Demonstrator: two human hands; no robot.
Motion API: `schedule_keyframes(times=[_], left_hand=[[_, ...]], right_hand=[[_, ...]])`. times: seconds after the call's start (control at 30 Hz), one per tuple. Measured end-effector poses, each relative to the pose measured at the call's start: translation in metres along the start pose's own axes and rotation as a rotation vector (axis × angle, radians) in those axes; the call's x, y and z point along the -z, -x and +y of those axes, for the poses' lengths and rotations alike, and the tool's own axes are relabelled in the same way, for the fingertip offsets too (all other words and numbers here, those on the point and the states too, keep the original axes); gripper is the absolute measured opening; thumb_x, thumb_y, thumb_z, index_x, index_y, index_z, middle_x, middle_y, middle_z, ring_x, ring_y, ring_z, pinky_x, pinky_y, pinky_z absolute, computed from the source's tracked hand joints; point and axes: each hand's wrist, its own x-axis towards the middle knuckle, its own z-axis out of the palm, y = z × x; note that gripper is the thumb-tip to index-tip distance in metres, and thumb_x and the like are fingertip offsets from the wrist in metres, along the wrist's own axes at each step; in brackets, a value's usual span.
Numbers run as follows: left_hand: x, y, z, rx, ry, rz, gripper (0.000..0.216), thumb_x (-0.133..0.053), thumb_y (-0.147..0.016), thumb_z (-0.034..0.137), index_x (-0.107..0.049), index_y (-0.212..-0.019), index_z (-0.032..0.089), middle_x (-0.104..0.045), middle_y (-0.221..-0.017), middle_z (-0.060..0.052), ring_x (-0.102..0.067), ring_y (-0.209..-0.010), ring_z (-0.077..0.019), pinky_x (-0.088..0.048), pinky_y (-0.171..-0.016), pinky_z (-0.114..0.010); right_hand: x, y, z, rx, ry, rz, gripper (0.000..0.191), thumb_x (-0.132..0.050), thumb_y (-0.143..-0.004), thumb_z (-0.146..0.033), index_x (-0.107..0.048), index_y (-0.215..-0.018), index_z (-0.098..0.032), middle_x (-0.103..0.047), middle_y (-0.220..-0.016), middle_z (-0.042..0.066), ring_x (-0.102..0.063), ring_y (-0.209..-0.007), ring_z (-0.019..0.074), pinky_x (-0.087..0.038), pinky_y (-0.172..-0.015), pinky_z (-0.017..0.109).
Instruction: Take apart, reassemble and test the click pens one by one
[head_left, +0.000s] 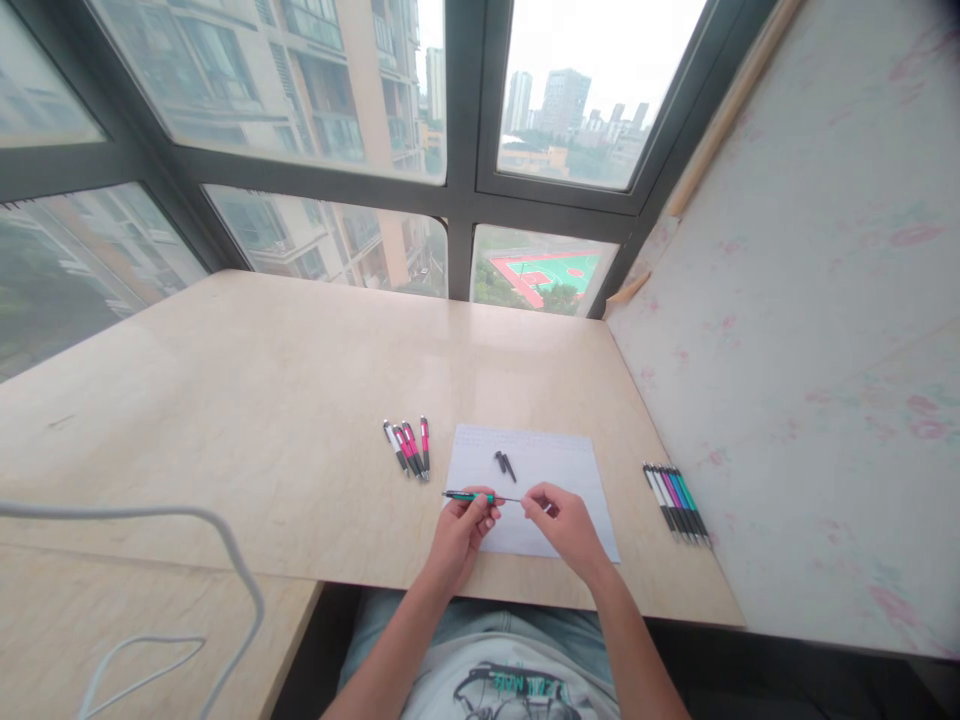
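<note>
My left hand (465, 532) is closed around a green pen barrel (478, 497) with a black clip end pointing left. From the barrel's right end a thin dark refill (511, 499) sticks out. My right hand (556, 515) pinches the refill's far end between thumb and fingertips. Both hands are over a sheet of white paper (592, 500) with faint writing along its top. Two small black pen parts (505, 465) lie on the paper just beyond my hands.
Left of the paper lie several pink and white pens (409, 450). A row of several white, purple, blue and green pens (676, 503) lies near the right wall. A white cable (225, 535) loops over the table (262, 400) at left. Windows stand behind.
</note>
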Motion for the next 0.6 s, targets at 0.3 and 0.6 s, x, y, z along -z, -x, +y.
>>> schedule_keyframes(times=[0.3, 0.6], left_hand=[[0.002, -0.001, -0.001, -0.021, 0.031, 0.04, 0.028, -0.081, -0.072, 0.031, -0.07, -0.089, 0.012, -0.071, -0.083, -0.007, -0.061, -0.067, -0.0074, -0.048, -0.061, -0.015], [0.001, -0.001, 0.0, -0.002, 0.029, 0.046, 0.031, -0.081, -0.072, 0.032, -0.07, -0.093, 0.012, -0.072, -0.085, -0.009, -0.063, -0.069, -0.0097, -0.049, -0.062, -0.018]], right_hand=[[0.012, 0.0, 0.007, 0.014, -0.003, 0.057, 0.021, -0.057, -0.085, -0.038, -0.066, -0.08, -0.019, -0.069, -0.077, 0.004, -0.061, -0.069, 0.0177, -0.045, -0.064, 0.028], [0.002, -0.024, 0.041, -0.117, 0.1, 0.218, 0.024, -0.055, -0.081, -0.042, -0.065, -0.075, -0.02, -0.069, -0.071, 0.004, -0.063, -0.07, 0.021, -0.045, -0.066, 0.03]])
